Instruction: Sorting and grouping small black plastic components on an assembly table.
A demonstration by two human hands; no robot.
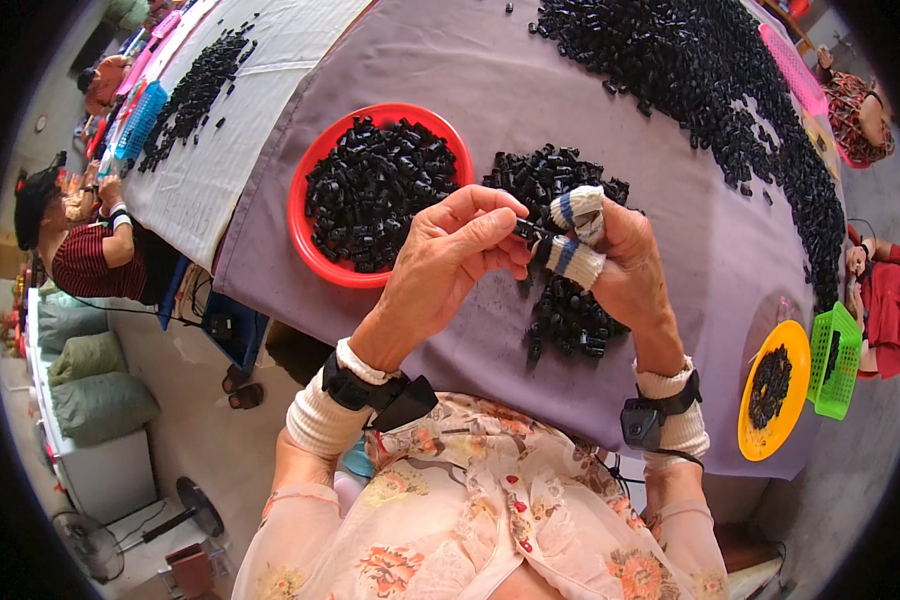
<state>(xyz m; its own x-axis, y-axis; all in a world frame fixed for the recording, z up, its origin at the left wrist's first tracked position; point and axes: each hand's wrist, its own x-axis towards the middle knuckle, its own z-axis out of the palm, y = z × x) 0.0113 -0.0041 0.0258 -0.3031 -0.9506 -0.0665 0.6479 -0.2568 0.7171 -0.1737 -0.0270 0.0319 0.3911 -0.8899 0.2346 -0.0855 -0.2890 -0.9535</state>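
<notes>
Over the purple cloth-covered table (570, 90), left hand (445, 260) and right hand (620, 260) (fingertips cloth-wrapped) pinch one small black plastic part (526, 231), seemingly mid-assembly; pressing it together needs steady alignment.

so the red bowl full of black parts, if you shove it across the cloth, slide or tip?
Probably slides, not tips: the red bowl looks wide and shallow. It is heaped with black parts, so likely heavyish and may drag on the purple cloth. A quick shove could spill loose pieces over the low rim. Both hands, left and right, are off it.
</notes>
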